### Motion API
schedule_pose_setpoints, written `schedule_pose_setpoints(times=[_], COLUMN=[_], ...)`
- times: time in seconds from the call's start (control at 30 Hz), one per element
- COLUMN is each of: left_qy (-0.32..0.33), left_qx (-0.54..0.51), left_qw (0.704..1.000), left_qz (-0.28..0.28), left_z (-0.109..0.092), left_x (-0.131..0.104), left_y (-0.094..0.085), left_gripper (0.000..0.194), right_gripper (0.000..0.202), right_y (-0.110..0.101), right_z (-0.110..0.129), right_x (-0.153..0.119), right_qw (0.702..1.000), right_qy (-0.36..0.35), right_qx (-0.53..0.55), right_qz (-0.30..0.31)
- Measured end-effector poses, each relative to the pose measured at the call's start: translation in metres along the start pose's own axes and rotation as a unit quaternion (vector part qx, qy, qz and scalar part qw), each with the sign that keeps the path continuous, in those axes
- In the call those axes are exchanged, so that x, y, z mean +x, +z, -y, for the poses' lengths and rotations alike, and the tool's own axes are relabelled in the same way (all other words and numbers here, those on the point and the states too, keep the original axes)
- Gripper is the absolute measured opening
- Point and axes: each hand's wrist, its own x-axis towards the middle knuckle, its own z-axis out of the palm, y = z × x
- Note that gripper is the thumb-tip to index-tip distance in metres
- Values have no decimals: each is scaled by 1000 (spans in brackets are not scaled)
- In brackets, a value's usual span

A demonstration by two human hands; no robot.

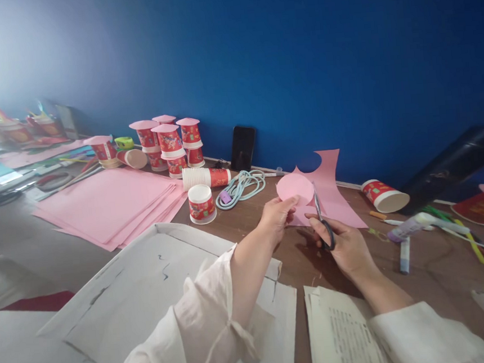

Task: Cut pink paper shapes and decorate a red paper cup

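Between the fingers of my left hand (277, 218) is a round pink paper disc (294, 188), held by its lower edge. My right hand (345, 246) has its fingers in the dark handles of a pair of scissors (318, 206). The scissors' blades point up and touch or lie right beside the disc's right edge; I cannot tell if they are cutting. Behind both hands lies a pink paper offcut (330, 191) with a curved notch at its top, partly hidden by the disc.
Pink sheets (108, 207) are piled at left. Behind them stand red paper cups (168, 142) topped with pink discs. A nested cup stack (205, 177), a single cup (201, 205), a cable (245, 187) and a phone (243, 147) are mid-table. A glue stick (411, 227) lies right.
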Motion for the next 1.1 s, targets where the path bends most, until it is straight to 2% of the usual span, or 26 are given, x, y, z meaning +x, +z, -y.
schedule_pose_setpoints(times=[0.6,0.83,1.1], left_qy=[4,14,13], left_qx=[-8,-8,-2], left_qw=[1000,1000,1000], left_qz=[-6,-14,-17], left_z=[-5,-3,-5], left_x=[-4,-1,-2], left_y=[1,0,0], left_gripper=[27,28,25], right_gripper=[48,45,47], right_y=[0,0,-1], right_z=[-6,-1,-7], right_x=[1,0,0], right_qw=[1000,999,1000], right_qy=[-11,-21,-11], right_qx=[-13,-27,-22], right_qz=[2,4,3])
